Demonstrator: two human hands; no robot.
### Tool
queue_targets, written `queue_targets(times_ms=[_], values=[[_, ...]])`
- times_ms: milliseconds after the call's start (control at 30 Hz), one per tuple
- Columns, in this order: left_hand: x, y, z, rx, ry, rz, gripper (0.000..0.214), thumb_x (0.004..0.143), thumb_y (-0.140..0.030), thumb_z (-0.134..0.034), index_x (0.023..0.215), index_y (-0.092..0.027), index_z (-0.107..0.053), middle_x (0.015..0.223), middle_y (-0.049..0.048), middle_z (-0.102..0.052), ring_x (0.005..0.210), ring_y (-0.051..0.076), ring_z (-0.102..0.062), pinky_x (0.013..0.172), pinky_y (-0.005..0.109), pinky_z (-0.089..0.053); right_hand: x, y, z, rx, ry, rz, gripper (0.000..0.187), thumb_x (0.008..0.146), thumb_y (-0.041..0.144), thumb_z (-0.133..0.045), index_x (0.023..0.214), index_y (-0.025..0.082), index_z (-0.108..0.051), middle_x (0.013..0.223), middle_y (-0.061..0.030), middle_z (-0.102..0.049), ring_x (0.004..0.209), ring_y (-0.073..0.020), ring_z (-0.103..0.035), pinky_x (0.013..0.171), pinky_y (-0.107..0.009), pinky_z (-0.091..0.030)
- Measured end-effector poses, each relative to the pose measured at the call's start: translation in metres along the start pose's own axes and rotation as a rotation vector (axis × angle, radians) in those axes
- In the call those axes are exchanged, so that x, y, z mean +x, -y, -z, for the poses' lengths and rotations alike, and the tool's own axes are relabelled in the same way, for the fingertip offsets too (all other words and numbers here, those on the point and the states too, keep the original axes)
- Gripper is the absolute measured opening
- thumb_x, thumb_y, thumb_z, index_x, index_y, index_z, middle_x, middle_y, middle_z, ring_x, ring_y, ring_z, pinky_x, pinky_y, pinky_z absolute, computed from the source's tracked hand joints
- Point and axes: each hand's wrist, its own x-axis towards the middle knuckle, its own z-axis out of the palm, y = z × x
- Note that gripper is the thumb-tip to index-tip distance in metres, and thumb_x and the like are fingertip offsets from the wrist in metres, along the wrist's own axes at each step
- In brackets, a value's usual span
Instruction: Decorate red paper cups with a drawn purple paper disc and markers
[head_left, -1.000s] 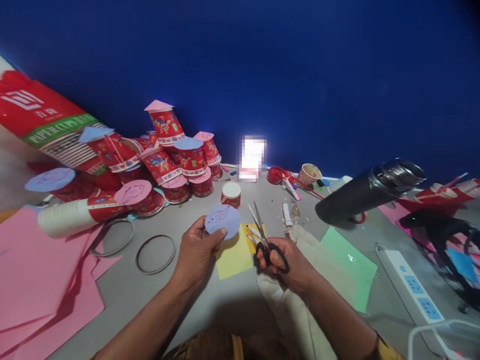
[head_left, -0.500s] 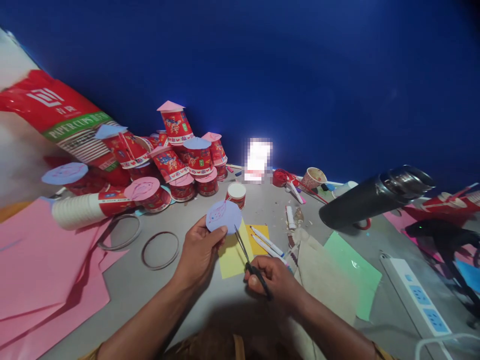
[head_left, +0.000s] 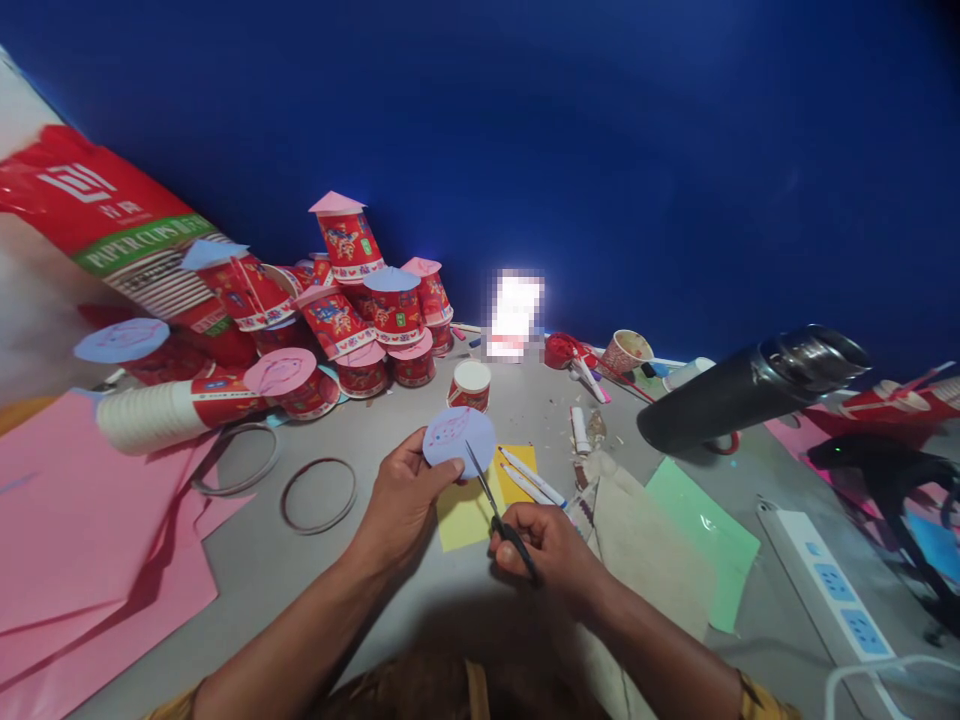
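Note:
Pinched between thumb and fingers of my left hand (head_left: 401, 495) is a pale blue paper disc (head_left: 472, 432) with a pink drawing and small dots on its left part. My right hand (head_left: 551, 550) grips black-handled scissors (head_left: 489, 494), whose blades point up and left. Their tip overlaps the disc near its middle; I cannot tell whether they cut into it. Just behind the disc stands an upturned red paper cup (head_left: 470, 388) with a white base. Under the hands lie a yellow sheet (head_left: 459, 522) and white markers (head_left: 532, 480).
Red cups with paper tops (head_left: 349, 245) are piled at back left, beside a cup bag (head_left: 142, 235). Pink sheets (head_left: 82, 540) and two tape rings (head_left: 319, 497) lie left. A black flask (head_left: 712, 405), green sheet (head_left: 709, 545) and power strip (head_left: 832, 580) are on the right.
My left hand has brought the disc slightly right, so the scissor blades now overlap it further in from its edge. The view has shifted a little.

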Motion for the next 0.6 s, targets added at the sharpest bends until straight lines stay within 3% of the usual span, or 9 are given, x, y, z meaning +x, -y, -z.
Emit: queue_targets(times_ms=[600], values=[[-0.0017,-0.0011,-0.0006,-0.049,0.011,0.018,0.042,0.058,-0.022,-0.094,0.097,-0.015,-0.080,0.080,0.0042,-0.078,0.067,0.015,-0.064,0.067,0.027,-0.053,-0.0018,0.0085,0.0001,-0.047,-0.047,-0.051,0.046,0.061,0.056,-0.090,0.062,0.020,-0.061,0.056,0.0044,-0.056,0.053,-0.0092,-0.042,0.052,-0.024,-0.033]])
